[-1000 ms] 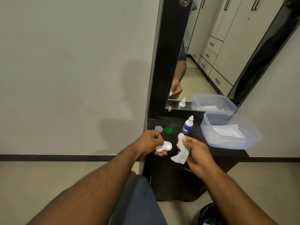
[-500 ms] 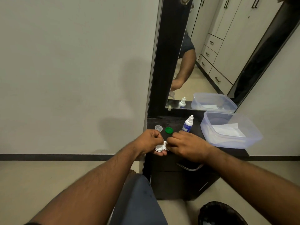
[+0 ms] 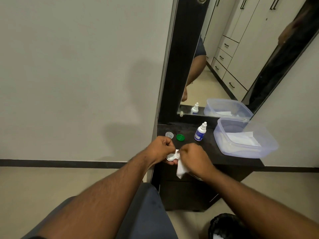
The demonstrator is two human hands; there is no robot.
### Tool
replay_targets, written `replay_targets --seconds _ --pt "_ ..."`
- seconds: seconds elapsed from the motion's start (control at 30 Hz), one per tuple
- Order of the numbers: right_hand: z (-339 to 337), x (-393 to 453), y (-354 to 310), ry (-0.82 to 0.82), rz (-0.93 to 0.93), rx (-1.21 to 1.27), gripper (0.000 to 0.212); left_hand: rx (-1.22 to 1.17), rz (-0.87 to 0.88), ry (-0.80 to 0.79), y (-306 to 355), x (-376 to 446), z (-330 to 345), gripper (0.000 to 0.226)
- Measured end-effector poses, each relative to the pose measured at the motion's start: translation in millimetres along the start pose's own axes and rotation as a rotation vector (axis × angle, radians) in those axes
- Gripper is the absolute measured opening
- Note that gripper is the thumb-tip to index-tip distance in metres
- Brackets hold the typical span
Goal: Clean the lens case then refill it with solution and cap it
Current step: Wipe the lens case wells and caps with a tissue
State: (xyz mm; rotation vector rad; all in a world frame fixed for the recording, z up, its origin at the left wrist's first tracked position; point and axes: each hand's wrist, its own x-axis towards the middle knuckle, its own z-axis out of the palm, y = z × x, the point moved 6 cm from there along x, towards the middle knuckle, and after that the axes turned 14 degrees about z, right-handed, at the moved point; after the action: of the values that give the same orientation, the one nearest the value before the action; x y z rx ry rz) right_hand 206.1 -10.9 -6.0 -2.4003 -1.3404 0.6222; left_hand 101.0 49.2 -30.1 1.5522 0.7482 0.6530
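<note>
Holding: our left hand (image 3: 159, 149) has its fingers curled round the white lens case (image 3: 171, 156), just off the front edge of the dark surface (image 3: 212, 152).
Wiping: our right hand (image 3: 193, 156) is bunched round a white tissue (image 3: 181, 169), pressing it onto the right end of the case; the loose end of the tissue hangs below the hand.
Case wells: only the left well shows, open and facing up. The right one's under the tissue, so we can't tell how it looks.
Caps: a clear cap (image 3: 169, 135) and a green cap (image 3: 180, 137) sit side by side on the surface, just behind our left hand.
Solution: small bottle (image 3: 200, 132) standing upright, right of the green cap, lid on.
Tub: clear plastic tub (image 3: 269, 147) on the right end of the surface, with white tissues inside.
Behind: a mirror (image 3: 224, 57) leans over the surface.
</note>
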Motion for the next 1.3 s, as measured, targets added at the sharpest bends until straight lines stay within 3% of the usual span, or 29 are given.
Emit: replay_targets --seconds 0.07,0.1,0.17,0.23,0.3,0.4,0.5,0.57,0.77,0.9,1.1,1.3 --pt "5 5 16 -0.34 0.372 0.677 0.021 -0.012 0.002 0.001 -2 0 0 0.014" --pt "4 2 23 -0.425 0.471 0.883 0.018 -0.04 -0.008 -0.002 -4 1 0 0.014" --pt "1 2 37 -0.425 0.519 1.162 0.017 -0.064 -0.024 -0.003 -8 2 1 0.014" --pt "-7 2 47 -0.326 0.453 1.295 0.017 -0.064 -0.025 -0.01 -9 3 1 0.013" --pt "-17 2 46 -0.199 0.294 1.127 0.012 -0.056 -0.019 -0.028 -8 3 3 0.011" --pt "-31 2 23 -0.017 -0.102 0.468 0.012 -0.042 -0.01 -0.049 -9 3 3 0.011" --pt "-23 7 3 -0.014 -0.38 0.005 0.02 -0.058 0.004 -0.054 -10 3 2 0.008" --pt "-19 10 -3 -0.047 -0.445 -0.13 0.022 -0.058 0.003 -0.049 -11 3 2 0.007" --pt "-13 19 -11 -0.125 -0.445 -0.301 0.025 -0.045 0.014 -0.038 -13 3 2 0.009" --pt "-18 21 -2 -0.077 -0.368 -0.25 0.024 -0.051 0.007 -0.007 -14 4 2 0.009" --pt "-14 7 -7 0.01 -0.411 -0.144 0.021 -0.036 0.023 -0.021 -14 4 3 0.008" --pt "-19 15 7 0.02 -0.242 -0.048 0.019 -0.032 0.006 0.006 -15 5 0 0.012"
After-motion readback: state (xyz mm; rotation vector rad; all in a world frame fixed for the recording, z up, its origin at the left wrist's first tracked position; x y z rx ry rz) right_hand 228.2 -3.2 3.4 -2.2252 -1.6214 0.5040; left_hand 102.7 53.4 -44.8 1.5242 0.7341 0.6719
